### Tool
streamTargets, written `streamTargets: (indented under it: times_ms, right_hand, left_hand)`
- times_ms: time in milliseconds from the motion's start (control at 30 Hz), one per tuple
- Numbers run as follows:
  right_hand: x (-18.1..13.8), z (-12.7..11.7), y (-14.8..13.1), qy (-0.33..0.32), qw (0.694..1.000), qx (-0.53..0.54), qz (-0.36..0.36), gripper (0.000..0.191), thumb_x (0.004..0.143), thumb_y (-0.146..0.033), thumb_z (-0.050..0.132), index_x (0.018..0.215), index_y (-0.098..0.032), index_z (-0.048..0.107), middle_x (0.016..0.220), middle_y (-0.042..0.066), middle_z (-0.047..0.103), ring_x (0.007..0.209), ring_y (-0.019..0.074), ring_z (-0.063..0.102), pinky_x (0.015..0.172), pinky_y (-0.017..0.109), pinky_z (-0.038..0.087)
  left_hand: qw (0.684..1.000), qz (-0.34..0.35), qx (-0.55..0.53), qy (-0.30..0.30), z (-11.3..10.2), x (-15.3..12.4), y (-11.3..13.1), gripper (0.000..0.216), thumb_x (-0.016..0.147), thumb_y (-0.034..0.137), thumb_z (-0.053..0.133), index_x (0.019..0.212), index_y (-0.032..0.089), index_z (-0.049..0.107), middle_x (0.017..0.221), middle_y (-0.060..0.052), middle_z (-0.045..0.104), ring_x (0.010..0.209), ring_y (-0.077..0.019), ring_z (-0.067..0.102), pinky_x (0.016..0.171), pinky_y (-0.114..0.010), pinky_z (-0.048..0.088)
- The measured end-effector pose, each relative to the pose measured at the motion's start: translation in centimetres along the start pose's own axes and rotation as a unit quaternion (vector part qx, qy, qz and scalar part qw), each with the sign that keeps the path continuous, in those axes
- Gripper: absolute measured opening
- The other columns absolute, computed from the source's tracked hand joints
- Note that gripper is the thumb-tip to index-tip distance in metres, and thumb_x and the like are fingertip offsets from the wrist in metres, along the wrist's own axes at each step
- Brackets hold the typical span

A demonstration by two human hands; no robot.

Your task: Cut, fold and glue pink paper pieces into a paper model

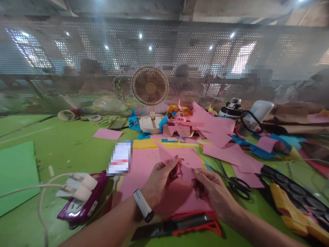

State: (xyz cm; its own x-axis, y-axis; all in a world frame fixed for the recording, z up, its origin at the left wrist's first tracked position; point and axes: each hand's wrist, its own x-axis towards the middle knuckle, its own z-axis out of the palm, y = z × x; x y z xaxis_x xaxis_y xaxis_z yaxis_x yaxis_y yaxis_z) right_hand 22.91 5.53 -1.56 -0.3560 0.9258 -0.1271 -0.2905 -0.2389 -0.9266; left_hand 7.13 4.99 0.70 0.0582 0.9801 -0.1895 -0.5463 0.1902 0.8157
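Pink paper piece: lower fold hidden behind fingers; pinched between left hand and right hand, above pink sheets.

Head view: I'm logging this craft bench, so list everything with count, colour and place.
table: one, green, under everything
fan: one, beige, back centre
loose paper: many sheets, pink, blue, yellow, behind and right of the hands
tape rolls: several, pale, back left
board: one, green, left edge
plug block: one, purple with white plugs, near left
scissors: one, black, right of the hands
tool: one, yellow, near right
folded paper: one, pink, pinched by both hands
left hand: one, white watch, on the folded paper
right hand: one, on the folded paper
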Motion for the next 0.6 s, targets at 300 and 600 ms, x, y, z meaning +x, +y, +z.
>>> streamTargets:
  times_ms: [300,600]
  right_hand:
    - [-0.6,0.1,-0.4,-0.068,0.995,-0.076,0.000,0.039,0.081,-0.046,0.056,0.066,-0.011,0.065,0.051,0.002,0.058,0.039,0.0071,0.050,0.039,0.018,0.035]
    - [0.3,-1.9,-1.2,-0.050,0.860,-0.347,-0.371,0.036,0.081,-0.014,0.059,0.112,-0.031,0.061,0.118,0.006,0.051,0.104,0.0203,0.051,0.083,0.034,0.044]
  left_hand:
    - [0.996,0.076,0.029,0.045,-1.3,1.8,0.6,0.033,0.066,0.034,0.074,0.051,0.014,0.052,0.048,0.006,0.045,0.047,-0.0052,0.039,0.048,-0.019,0.030]
    - [0.993,-0.016,0.103,-0.047,-1.3,0.9,1.3,0.032,0.070,0.037,0.070,0.057,0.012,0.056,0.051,0.004,0.047,0.048,-0.0053,0.038,0.046,-0.019,0.027]
